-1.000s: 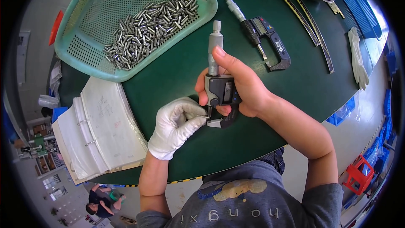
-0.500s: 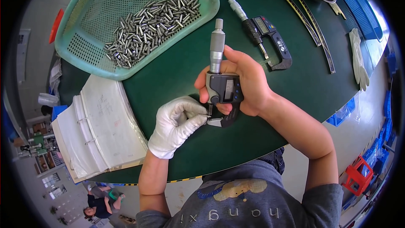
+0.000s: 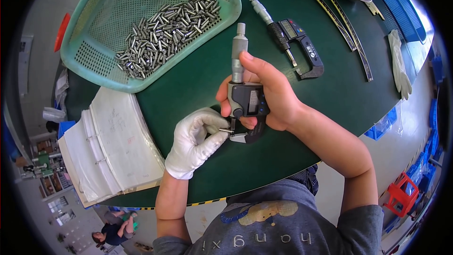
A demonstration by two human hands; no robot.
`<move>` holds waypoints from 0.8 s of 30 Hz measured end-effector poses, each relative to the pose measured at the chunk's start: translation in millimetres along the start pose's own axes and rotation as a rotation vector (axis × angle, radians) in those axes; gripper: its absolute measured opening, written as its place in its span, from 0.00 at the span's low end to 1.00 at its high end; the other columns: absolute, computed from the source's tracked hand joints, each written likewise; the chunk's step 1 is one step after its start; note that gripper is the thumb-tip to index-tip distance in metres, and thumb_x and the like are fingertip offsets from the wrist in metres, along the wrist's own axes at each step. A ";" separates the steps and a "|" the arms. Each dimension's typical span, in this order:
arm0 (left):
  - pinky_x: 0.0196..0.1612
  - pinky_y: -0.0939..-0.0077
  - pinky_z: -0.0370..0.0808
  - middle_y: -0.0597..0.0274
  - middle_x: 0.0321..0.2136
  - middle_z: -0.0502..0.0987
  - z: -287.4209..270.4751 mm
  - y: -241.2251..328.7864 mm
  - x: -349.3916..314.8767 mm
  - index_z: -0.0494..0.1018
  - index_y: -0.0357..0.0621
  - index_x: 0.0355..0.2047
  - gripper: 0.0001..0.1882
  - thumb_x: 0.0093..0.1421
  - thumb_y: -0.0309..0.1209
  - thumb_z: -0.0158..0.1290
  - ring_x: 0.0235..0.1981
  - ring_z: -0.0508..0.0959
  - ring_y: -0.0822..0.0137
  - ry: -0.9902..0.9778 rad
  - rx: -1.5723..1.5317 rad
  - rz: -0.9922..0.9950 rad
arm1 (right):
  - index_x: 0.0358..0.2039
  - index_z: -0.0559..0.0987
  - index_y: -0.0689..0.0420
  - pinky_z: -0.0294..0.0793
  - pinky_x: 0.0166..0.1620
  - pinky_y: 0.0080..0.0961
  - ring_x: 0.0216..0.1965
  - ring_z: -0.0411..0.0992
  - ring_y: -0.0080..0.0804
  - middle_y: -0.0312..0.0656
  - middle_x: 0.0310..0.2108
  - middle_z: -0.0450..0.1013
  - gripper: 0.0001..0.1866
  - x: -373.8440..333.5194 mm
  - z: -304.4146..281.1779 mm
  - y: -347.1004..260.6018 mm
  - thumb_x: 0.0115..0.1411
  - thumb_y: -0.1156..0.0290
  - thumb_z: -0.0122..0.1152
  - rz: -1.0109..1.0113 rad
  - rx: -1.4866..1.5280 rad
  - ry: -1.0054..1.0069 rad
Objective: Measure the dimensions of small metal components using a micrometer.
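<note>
A small metal pin [image 3: 226, 130] is held by the white-gloved left hand [image 3: 194, 144], its grip closed on the pin between thumb and fingers, just above the bench [image 3: 198, 87] toward the near edge. The pin's far end is placed at the measuring gap of a digital micrometer [image 3: 246, 99]; whether it is touched by both measuring faces cannot be told. The micrometer is clasped by the bare right hand [image 3: 279, 92], whose grip is wrapped around its body.

As far as can be judged, one pin is under measurement and that check is not yet finished. A large heap of pins [image 3: 165, 35] is left in the green basket [image 3: 141, 85] by the bench's left far corner; whether any have been measured cannot be made out. A second micrometer [image 3: 291, 30] is laid toward the far edge, and an opened binder [image 3: 125, 137] is set at the left near corner.
</note>
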State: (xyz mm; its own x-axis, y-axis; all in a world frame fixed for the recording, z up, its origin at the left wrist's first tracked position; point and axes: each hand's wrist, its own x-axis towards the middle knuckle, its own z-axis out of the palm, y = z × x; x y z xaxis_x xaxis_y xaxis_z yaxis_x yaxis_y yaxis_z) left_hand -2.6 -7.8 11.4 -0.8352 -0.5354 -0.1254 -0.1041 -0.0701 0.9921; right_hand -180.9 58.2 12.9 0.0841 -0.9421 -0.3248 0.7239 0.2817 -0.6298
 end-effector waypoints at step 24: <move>0.31 0.85 0.65 0.63 0.25 0.70 2.8 1.5 1.4 0.71 0.36 0.27 0.05 0.48 0.20 0.55 0.27 0.69 0.75 -0.028 0.009 0.014 | 0.28 0.72 0.64 0.60 0.14 0.17 0.09 0.60 0.26 0.46 0.19 0.70 0.37 -4.2 0.3 -2.6 0.54 0.39 0.30 0.021 -0.028 0.036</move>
State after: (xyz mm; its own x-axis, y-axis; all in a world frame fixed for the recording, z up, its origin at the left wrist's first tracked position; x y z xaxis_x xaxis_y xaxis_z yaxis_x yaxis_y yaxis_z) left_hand -5.4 -6.3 12.7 -0.8514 -0.5125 -0.1114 -0.0967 -0.0553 0.9938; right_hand -182.9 61.4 16.1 0.0743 -0.9287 -0.3632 0.7029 0.3071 -0.6415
